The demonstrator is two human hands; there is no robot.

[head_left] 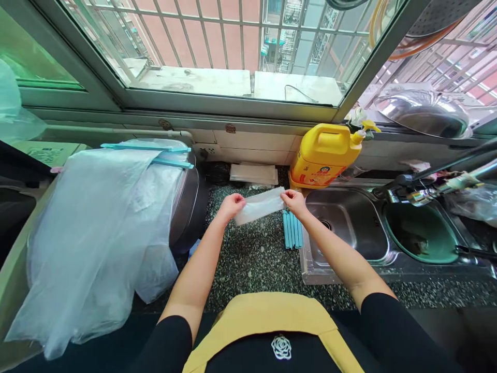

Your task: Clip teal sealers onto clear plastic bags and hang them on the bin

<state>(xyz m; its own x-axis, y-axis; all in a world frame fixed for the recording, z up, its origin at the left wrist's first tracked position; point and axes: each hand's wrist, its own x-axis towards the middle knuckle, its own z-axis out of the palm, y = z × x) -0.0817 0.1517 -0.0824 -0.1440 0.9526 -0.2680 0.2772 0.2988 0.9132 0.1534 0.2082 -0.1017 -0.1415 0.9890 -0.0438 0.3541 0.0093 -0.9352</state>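
Reaching out from black sleeves over a yellow apron (272, 316), both arms stretch across the speckled countertop (252, 259). The left hand (231, 206) and right hand (295, 201) each pinch one end of a small clear plastic bag (259, 205), fingers closed on its edges — the bag is held taut between them, lifted just above the counter. Just under the right hand lies a bundle of blue sealing clips (292, 229), beside the rim of the steel sink (349, 233). To the left, large plastic bags (97, 233) drape over a dark appliance. Farther back stands a yellow detergent jug (324, 155) near the wall, below the window (233, 46).
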